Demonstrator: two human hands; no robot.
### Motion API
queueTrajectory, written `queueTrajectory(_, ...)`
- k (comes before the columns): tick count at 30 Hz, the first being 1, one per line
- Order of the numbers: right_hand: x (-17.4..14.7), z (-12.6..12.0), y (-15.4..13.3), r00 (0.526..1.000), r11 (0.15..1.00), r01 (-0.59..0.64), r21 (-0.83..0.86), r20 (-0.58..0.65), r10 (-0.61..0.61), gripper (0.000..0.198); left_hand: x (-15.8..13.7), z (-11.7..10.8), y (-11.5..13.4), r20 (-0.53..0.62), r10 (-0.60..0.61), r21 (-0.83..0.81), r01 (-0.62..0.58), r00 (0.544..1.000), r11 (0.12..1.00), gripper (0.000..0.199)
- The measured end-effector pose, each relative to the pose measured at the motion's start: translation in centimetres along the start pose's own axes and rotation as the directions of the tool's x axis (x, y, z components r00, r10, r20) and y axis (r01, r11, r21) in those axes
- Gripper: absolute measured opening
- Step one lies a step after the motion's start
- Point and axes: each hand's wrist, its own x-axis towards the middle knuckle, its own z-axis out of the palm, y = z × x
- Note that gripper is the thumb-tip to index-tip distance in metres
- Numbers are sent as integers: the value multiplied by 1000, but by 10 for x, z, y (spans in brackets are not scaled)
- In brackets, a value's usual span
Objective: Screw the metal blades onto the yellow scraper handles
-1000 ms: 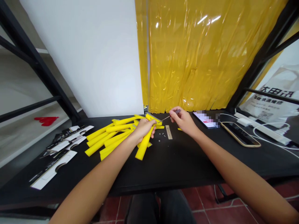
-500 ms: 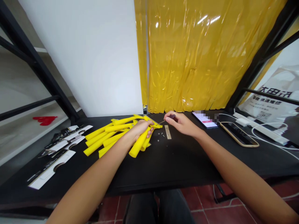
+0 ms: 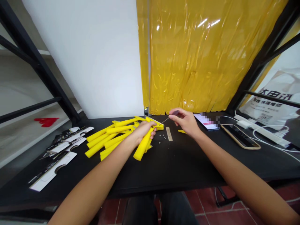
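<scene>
My left hand [image 3: 148,129] is closed around the neck of a yellow scraper [image 3: 142,147], whose wide head with a pale strip points away from me. In my right hand [image 3: 182,120] is a screwdriver [image 3: 173,113] with a dark handle, pinched in the fingers. Its thin shaft slants down left to the scraper's head; whether the tip touches a screw is too small to tell. Several more yellow scrapers [image 3: 99,144] lie in a heap left of and under my left hand. A flat metal plate with holes [image 3: 169,134] and several small screws and nuts [image 3: 163,136] rest between my hands.
A small yellow piece [image 3: 182,131] lies beneath my right wrist. Printed cards [image 3: 53,172] are piled at the left. Two phones [image 3: 206,122] [image 3: 240,136], a power strip [image 3: 269,131] and white cables occupy the right. A white panel [image 3: 93,59] and yellow plastic sheeting [image 3: 194,59] stand behind the table.
My right hand has shifted slightly right and up with the screwdriver, uncovering the small yellow piece. The held scraper has turned a little in my left hand.
</scene>
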Motion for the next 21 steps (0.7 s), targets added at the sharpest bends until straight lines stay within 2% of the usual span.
queueTrajectory(2,0,2,-2,999,986,-45,163,29,41,36,0,1,0,20,-5,-32,6,1000,999,14)
queueTrajectory(4,-1,4,-6,993,932,-108,345,76,87,48,-3,5,-1,46,-13,-54,15,999,998,13)
queueTrajectory(7,-3,8,-14,989,858,-146,493,91,116,40,-12,18,-5,97,-22,-79,30,995,996,9)
queueTrajectory(10,-4,8,-21,991,834,-129,537,34,131,32,-19,30,-10,142,-16,-141,36,990,989,9)
queueTrajectory(14,-5,7,-25,990,858,-104,503,-29,137,29,-18,35,-15,172,-20,-238,61,985,969,13)
queueTrajectory(17,-6,7,-25,988,863,-143,484,16,155,29,-15,34,-16,182,-39,-262,86,983,961,11)
queueTrajectory(21,-5,9,-24,988,805,-150,574,49,149,30,-15,33,-17,178,-52,-255,97,983,962,10)
